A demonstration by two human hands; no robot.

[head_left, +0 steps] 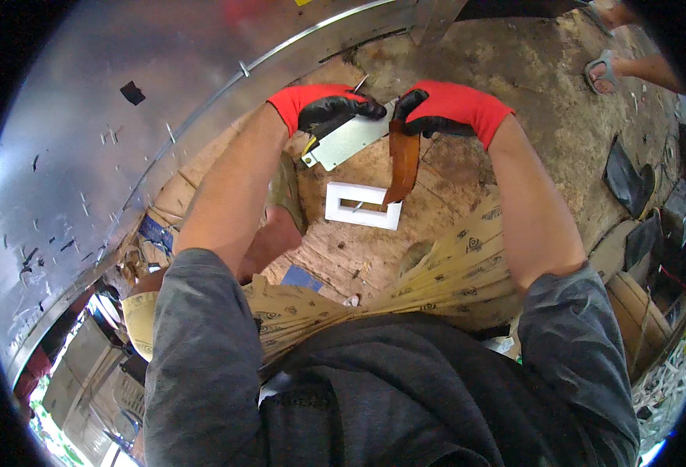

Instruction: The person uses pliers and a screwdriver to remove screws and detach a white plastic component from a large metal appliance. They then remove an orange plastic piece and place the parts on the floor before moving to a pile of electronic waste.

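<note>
From the head camera, your left hand (pixel 329 109), in a red glove with black fingers, is clamped around one end of a flat pale metal plate (pixel 348 140). Your right hand (pixel 436 111) pinches the plate's other end, where a brown translucent strip (pixel 404 161) hangs. Below lies a white rectangular frame (pixel 364 206) on the wooden board (pixel 335 249). If either pinch loosens, I judge the plate could drop onto that frame. No containers show clearly here.
</note>
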